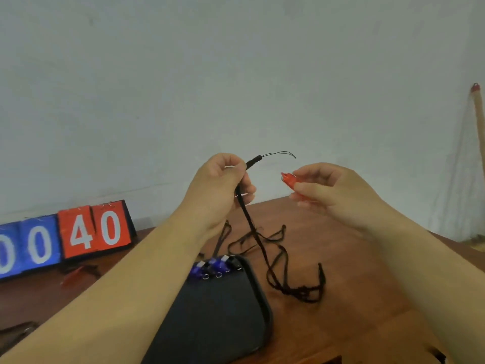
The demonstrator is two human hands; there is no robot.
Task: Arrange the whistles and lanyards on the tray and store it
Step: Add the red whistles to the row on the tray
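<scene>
Black lanyard (252, 224), red whistle (290, 179), dark grey tray (223, 311), blue whistles (210, 266), brown bench (341, 271), blue-and-red scoreboard (65, 237) with white digits.

A wooden table (322, 245) stands against a plain wall (236, 74). A dark tray (223, 311) fills the near centre, with a row of whistles (212, 266) at its far end. Just right of it, loose lanyards (301, 290) sprawl on the wood. A held lanyard (252, 222) rises from them to the left hand (220, 190), crossing the air above. Open air separates that hand from the right hand (330, 190), which pinches a red whistle (290, 179). Bare wood lies right of the tangle. A number board (78, 232) blocks the far left, and a stick (480, 122) leans at far right.
</scene>
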